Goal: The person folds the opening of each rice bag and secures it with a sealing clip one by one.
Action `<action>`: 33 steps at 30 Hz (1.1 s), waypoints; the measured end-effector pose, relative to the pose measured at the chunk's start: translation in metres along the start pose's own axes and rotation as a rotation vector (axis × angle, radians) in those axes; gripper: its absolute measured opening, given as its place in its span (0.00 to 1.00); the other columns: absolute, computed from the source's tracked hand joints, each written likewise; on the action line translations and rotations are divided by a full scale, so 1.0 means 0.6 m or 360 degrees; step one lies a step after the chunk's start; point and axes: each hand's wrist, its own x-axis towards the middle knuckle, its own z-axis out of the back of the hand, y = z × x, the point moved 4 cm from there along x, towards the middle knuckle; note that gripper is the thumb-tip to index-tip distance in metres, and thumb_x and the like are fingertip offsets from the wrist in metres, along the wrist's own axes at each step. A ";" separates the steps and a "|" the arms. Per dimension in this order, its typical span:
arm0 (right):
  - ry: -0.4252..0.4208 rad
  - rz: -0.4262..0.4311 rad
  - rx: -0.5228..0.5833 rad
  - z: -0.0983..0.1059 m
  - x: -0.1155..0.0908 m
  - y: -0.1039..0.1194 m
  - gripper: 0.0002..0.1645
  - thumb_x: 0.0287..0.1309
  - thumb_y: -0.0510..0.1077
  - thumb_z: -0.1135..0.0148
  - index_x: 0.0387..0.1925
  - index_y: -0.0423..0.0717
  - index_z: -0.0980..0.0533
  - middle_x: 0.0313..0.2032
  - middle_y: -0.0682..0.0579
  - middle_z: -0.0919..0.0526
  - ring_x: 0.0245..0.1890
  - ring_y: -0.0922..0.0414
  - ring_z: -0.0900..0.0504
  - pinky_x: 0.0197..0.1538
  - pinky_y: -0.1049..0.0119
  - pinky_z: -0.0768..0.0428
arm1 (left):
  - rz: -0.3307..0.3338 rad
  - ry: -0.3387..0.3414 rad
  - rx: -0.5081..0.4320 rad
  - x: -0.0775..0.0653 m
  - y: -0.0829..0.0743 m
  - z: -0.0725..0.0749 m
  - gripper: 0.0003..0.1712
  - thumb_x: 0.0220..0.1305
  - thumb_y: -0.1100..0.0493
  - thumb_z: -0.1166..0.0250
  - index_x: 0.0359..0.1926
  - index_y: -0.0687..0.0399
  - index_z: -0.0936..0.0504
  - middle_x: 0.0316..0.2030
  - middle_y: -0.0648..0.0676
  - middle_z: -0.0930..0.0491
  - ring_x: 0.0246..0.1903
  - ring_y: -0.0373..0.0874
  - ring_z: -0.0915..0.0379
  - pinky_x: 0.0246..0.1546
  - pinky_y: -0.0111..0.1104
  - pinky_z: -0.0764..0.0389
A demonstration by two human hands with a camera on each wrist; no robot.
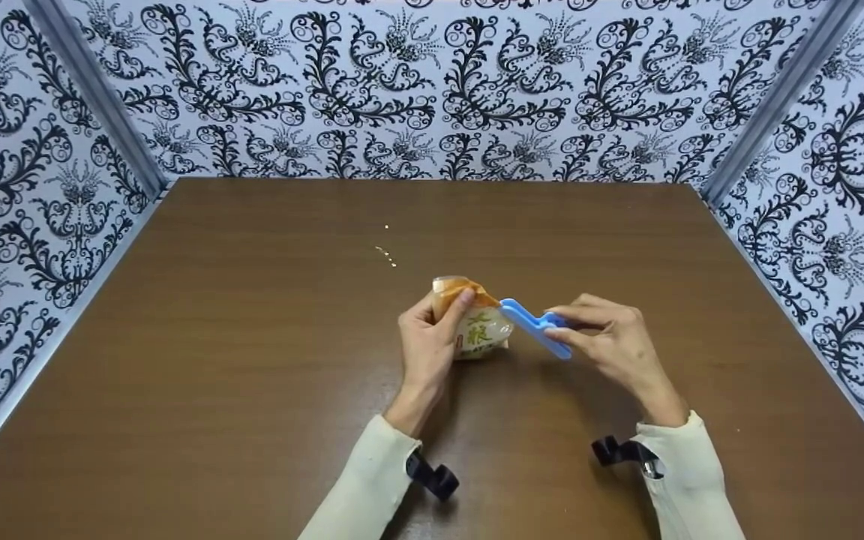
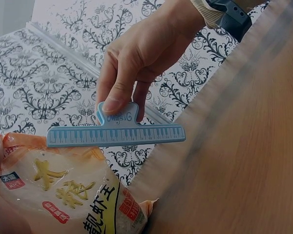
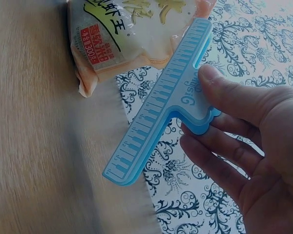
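Note:
My left hand (image 1: 428, 345) grips the folded orange top of a printed plastic food bag (image 1: 483, 332), with the thumb lying over the fold. Yellow and black characters and red labels cover the bag's front (image 2: 71, 183). In my right hand (image 1: 616, 341) is a blue bag clip (image 1: 531, 327), pinched by its handle between thumb and fingers. Piano keys and the word Music decorate the clip (image 3: 154, 109). One end of its long bar overlaps the bag's top corner in the left wrist view; the rest of the bar sticks out past the bag.
Small pale crumbs (image 1: 387, 257) lie on the brown table (image 1: 252, 315) beyond the bag. Black-and-white patterned walls (image 1: 432, 90) enclose its back and sides. Each wrist carries a black camera mount (image 1: 432, 477) over a cream sleeve (image 1: 372, 472).

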 end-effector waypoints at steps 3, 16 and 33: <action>-0.0005 0.0008 0.0003 0.000 0.001 0.002 0.14 0.50 0.35 0.20 0.41 0.48 0.09 0.30 0.52 0.13 0.29 0.65 0.17 0.36 0.77 0.16 | -0.0001 -0.0004 0.0003 0.000 0.000 0.000 0.09 0.65 0.63 0.27 0.36 0.69 0.12 0.33 0.50 0.10 0.30 0.38 0.19 0.32 0.30 0.20; -0.0028 -0.0034 0.0006 0.000 0.002 0.001 0.13 0.50 0.36 0.19 0.40 0.47 0.09 0.31 0.51 0.11 0.30 0.66 0.16 0.36 0.77 0.16 | 0.0002 -0.0039 0.0018 -0.001 -0.002 0.000 0.13 0.64 0.64 0.26 0.26 0.68 0.16 0.30 0.51 0.11 0.28 0.38 0.21 0.29 0.29 0.22; -0.0036 0.0047 0.0024 -0.003 0.001 0.003 0.14 0.50 0.34 0.20 0.41 0.43 0.09 0.30 0.50 0.12 0.30 0.66 0.17 0.36 0.74 0.15 | -0.0004 0.0004 0.0029 -0.002 -0.002 -0.002 0.09 0.65 0.63 0.27 0.36 0.68 0.12 0.33 0.52 0.10 0.30 0.38 0.19 0.33 0.30 0.19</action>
